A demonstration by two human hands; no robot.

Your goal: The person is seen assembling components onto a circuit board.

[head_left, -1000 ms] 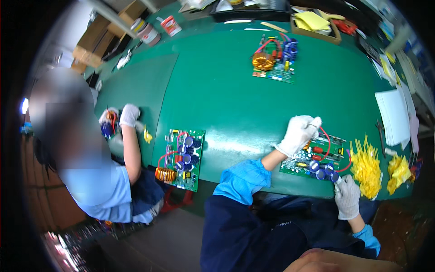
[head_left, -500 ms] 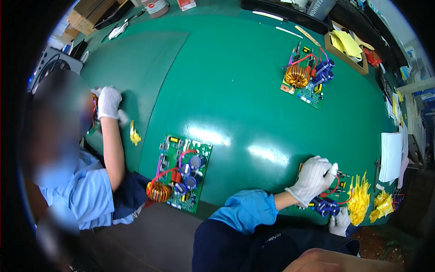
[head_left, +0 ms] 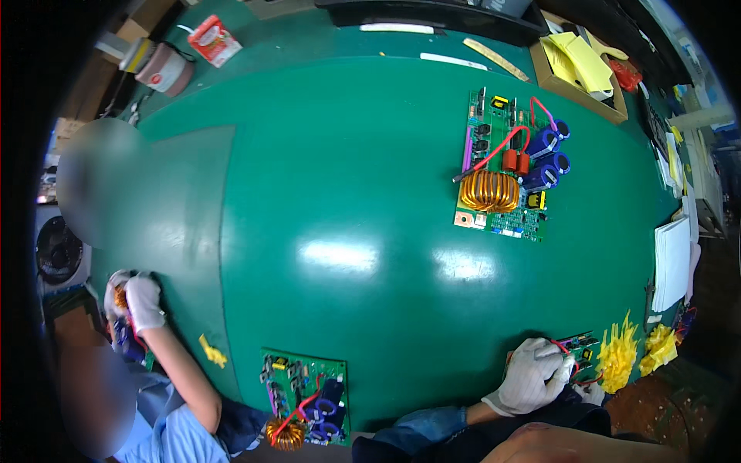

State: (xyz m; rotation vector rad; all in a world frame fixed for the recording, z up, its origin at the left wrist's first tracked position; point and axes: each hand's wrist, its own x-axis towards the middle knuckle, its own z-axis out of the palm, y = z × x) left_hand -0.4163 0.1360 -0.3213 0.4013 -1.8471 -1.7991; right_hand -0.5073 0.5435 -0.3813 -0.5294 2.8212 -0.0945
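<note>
My left hand, in a white striped glove, lies over a green circuit board at the table's near right edge. Its fingers are bent and drawn together; whatever is between them is hidden. Red wires loop up beside the fingertips, and a small yellow component shows on the board. Close to the board's near edge is my gloved right hand, mostly covered, so its grip cannot be made out. A heap of yellow strips sits just right of the board.
Another populated board lies at the far right, a third at the near left edge. At left, a co-worker's gloved hands hold a board. A carton with yellow paper and white sheets line the right side.
The view has shifted, so the table and boards sit differently in the picture. My left hand stays over the same board. The co-worker's hands remain together at their board.
</note>
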